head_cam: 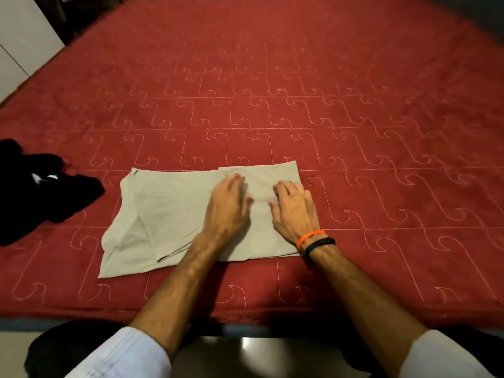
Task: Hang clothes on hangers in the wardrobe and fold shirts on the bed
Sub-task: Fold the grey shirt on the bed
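A beige shirt [174,214] lies flat on the red quilted bed [300,105], near its front edge, and it is part-way folded: the right portion is doubled over into a neat rectangle, while the left portion lies looser, with creases and a corner splayed toward the bed's edge. Both hands rest on the folded right part, palms down, fingers straight and spread — the left hand [227,205] just beside the right hand [293,207], neither gripping any cloth. The right wrist wears an orange band [309,237] and a dark band [320,244].

Judging from this, the step in hand is smoothing or pressing the fold, and at least one more fold looks needed before this shirt is a compact bundle. A crumpled black garment [41,186] waits at the left of the bed, well apart from the shirt — seemingly not yet dealt with. No wardrobe interior or hangers appear here, so how far the hanging part stands cannot be told.
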### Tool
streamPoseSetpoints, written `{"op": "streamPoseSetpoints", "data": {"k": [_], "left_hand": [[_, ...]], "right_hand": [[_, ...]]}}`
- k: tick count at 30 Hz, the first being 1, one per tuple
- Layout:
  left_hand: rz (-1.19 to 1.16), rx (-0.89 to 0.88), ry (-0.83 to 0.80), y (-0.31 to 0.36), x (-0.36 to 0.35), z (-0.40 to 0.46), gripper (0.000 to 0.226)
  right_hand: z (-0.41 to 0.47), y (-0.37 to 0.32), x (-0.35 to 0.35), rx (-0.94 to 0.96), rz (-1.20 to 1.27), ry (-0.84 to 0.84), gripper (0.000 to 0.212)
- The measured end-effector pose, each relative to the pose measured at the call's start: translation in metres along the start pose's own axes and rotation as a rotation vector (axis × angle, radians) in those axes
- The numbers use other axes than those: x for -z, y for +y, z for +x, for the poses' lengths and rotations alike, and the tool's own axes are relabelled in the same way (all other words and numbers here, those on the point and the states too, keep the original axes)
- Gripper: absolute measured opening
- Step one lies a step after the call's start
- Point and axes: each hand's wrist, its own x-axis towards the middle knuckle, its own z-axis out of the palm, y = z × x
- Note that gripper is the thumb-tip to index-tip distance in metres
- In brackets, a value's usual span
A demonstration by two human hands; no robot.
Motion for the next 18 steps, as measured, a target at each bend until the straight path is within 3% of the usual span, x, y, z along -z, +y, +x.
{"op": "streamPoseSetpoints", "data": {"k": [2,5,9,12,14,18], "left_hand": [[0.172,-0.114,-0.142,-0.002,-0.014,-0.001,0.059],[0.383,0.023,-0.272,-0.024,-0.018,0.004,0.073],[0.45,0.132,-0.228,-0.03,-0.009,0.007,0.067],[0.344,0.052,-0.19,-0.013,-0.012,0.018,0.065],[0.313,0.029,-0.242,-0.013,-0.017,0.027,0.068],[0.385,0.164,-0.342,-0.046,-0.013,0.039,0.077]], "right_hand": [[0.003,0.001,-0.007,0.08,0.01,-0.087,0.051],[0.001,0.016,-0.016,0.018,0.005,-0.242,0.078],[0.011,0.024,-0.015,-0.153,-0.054,-0.196,0.072],[0.025,0.011,-0.015,-0.068,-0.048,-0.196,0.071],[0.033,0.012,-0.017,-0.017,-0.02,-0.276,0.072],[0.04,0.034,-0.012,-0.111,-0.056,-0.356,0.081]]}}
